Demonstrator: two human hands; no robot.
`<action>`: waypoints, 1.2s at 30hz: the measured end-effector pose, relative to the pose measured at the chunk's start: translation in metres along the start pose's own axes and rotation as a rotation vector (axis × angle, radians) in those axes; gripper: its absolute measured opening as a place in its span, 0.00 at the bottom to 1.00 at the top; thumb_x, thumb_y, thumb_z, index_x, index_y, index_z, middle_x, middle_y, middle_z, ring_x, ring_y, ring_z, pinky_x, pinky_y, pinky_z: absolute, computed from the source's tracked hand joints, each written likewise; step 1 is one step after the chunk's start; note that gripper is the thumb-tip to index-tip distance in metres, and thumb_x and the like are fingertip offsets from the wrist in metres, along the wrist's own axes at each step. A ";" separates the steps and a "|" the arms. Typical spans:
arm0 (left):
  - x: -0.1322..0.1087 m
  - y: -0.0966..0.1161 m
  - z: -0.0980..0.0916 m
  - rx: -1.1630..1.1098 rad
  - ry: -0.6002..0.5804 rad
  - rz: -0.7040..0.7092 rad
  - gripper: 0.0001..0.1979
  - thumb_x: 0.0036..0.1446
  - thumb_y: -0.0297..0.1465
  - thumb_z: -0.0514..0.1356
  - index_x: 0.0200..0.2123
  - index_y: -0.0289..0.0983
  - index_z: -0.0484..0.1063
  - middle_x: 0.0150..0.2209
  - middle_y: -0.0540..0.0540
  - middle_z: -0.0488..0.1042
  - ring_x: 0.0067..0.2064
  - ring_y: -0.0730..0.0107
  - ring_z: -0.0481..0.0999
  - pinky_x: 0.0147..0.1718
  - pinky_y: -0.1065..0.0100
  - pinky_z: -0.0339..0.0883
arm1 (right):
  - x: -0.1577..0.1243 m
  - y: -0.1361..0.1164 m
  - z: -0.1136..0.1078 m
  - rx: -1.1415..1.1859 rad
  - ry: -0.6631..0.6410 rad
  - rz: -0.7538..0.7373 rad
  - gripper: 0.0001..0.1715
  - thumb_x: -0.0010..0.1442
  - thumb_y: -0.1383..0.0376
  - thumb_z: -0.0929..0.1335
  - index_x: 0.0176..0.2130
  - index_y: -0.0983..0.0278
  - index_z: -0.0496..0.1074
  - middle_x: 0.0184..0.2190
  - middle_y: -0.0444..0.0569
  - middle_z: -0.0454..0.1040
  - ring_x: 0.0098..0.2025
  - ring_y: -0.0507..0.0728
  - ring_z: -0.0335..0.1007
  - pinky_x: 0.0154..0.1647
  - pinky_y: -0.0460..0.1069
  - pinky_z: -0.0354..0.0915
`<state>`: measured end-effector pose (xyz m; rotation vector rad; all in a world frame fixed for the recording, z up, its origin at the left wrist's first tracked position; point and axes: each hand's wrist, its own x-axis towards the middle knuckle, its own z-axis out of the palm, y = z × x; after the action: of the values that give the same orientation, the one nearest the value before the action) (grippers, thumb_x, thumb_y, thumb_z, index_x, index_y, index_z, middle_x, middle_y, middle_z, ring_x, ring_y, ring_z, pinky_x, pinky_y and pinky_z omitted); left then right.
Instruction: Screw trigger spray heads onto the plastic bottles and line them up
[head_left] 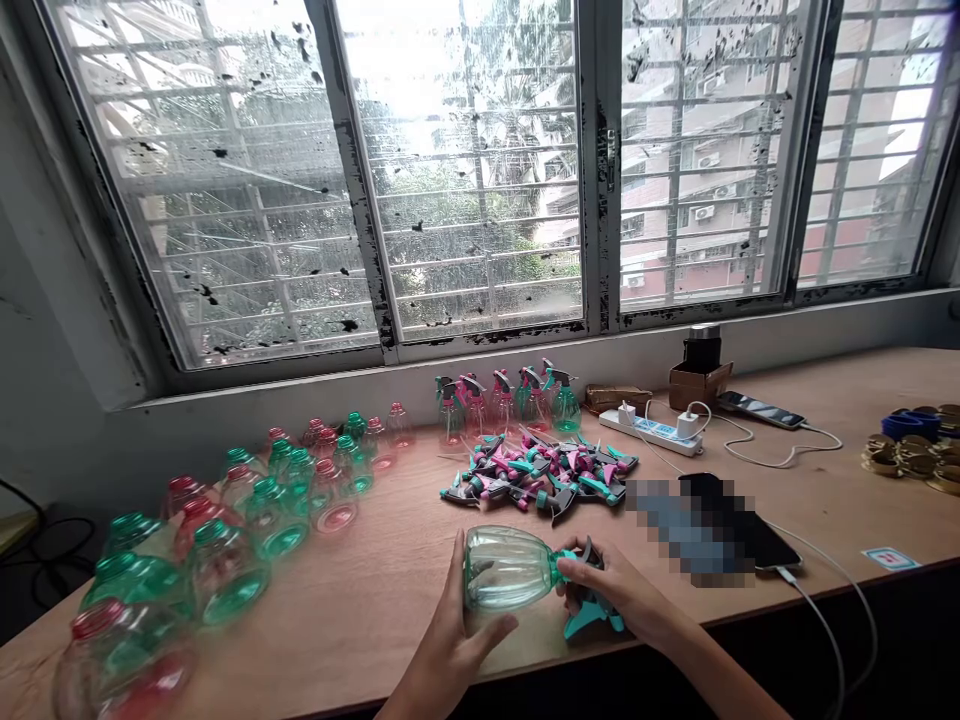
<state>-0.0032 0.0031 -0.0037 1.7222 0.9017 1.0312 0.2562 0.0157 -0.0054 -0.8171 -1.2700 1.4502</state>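
A clear green spray bottle [510, 568] lies sideways in the air just above the table's front edge, base to the left. My left hand [454, 635] cups its base, fingers along the far side and thumb nearer me. At the neck, the fingers of my right hand [611, 585] are wrapped round a grey and teal spray head [592, 612], partly covering it. The head sits at the bottle's mouth; how tightly it is screwed on cannot be seen. Behind the bottle is a pile of loose pink, teal and grey spray heads [544, 475].
Several red and green bottles without heads [277, 515] stand at the left. Bottles with heads [502, 405] line the window wall. To the right are a power strip [651, 430], phones [761, 410], white cables and gold-coloured rings [907, 455].
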 end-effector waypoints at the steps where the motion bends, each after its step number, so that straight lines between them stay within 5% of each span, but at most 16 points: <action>1: 0.000 0.001 0.000 -0.012 -0.008 -0.010 0.52 0.62 0.45 0.64 0.74 0.44 0.29 0.71 0.36 0.55 0.71 0.46 0.56 0.70 0.49 0.44 | 0.000 0.000 0.000 0.000 -0.001 0.000 0.26 0.51 0.48 0.77 0.36 0.63 0.71 0.24 0.44 0.79 0.22 0.54 0.74 0.26 0.47 0.66; 16: -0.001 -0.002 0.000 0.020 -0.004 0.034 0.51 0.61 0.44 0.65 0.73 0.48 0.32 0.71 0.38 0.56 0.70 0.46 0.57 0.70 0.48 0.41 | -0.002 -0.005 0.005 0.009 0.030 -0.003 0.29 0.48 0.45 0.78 0.35 0.63 0.70 0.23 0.44 0.79 0.22 0.54 0.73 0.25 0.48 0.67; 28: 0.004 0.013 0.001 -0.090 0.071 -0.014 0.46 0.62 0.46 0.65 0.73 0.43 0.43 0.67 0.38 0.63 0.67 0.47 0.63 0.66 0.52 0.56 | -0.005 -0.011 0.008 -0.044 0.021 -0.062 0.25 0.51 0.48 0.78 0.38 0.63 0.72 0.27 0.43 0.78 0.26 0.53 0.73 0.29 0.47 0.66; 36: 0.004 -0.003 0.000 -0.163 0.033 -0.001 0.53 0.57 0.44 0.69 0.73 0.47 0.36 0.67 0.39 0.63 0.67 0.47 0.64 0.67 0.51 0.53 | 0.000 -0.002 0.002 0.007 0.017 -0.041 0.24 0.53 0.49 0.77 0.35 0.63 0.70 0.25 0.43 0.78 0.24 0.53 0.73 0.27 0.47 0.66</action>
<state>-0.0021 0.0079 -0.0052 1.5728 0.8158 1.1048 0.2552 0.0147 -0.0027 -0.7926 -1.2621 1.4111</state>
